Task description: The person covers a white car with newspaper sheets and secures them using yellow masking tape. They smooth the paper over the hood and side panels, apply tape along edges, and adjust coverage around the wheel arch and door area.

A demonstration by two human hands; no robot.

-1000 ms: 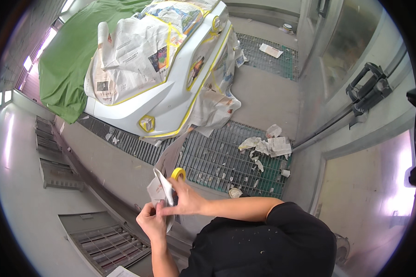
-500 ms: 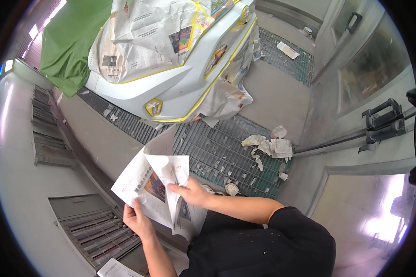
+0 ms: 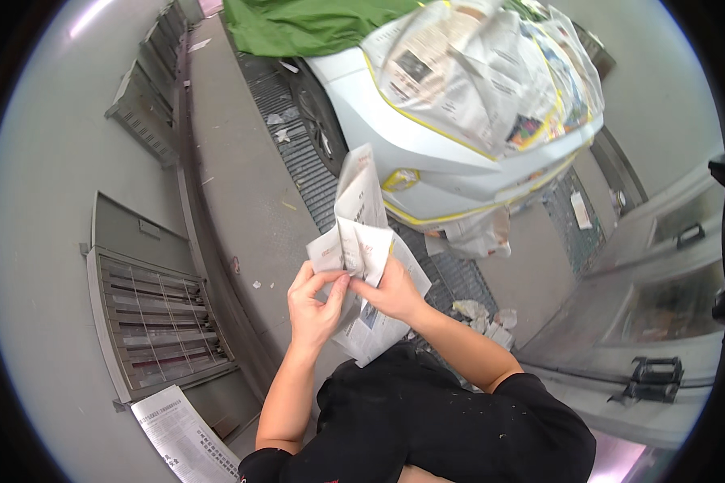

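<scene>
Between both hands I hold a sheet of newspaper (image 3: 364, 205), creased and partly folded, in front of my chest. My left hand (image 3: 312, 304) pinches its near edge, thumb and fingertips pressed together. My right hand (image 3: 395, 290) grips the paper just to the right, and the two sets of fingertips nearly meet. Part of the sheet hangs below and behind my right hand. Beyond it stands a pale car body (image 3: 427, 153), its upper part covered with newspaper (image 3: 451, 80) edged in yellow tape.
A green cover (image 3: 314, 28) drapes the car, with a wheel (image 3: 318, 113) beneath. Scrap paper (image 3: 483, 318) lies on the floor grating (image 3: 451, 270). At lower left is a newspaper stack (image 3: 181, 431) beside a wall vent (image 3: 161, 322). Doors with black handles (image 3: 654, 378) stand right.
My view has swung left, showing the wheel. My hands have come together on the newspaper, which is now gathered and folded more tightly than the spread sheet before.
</scene>
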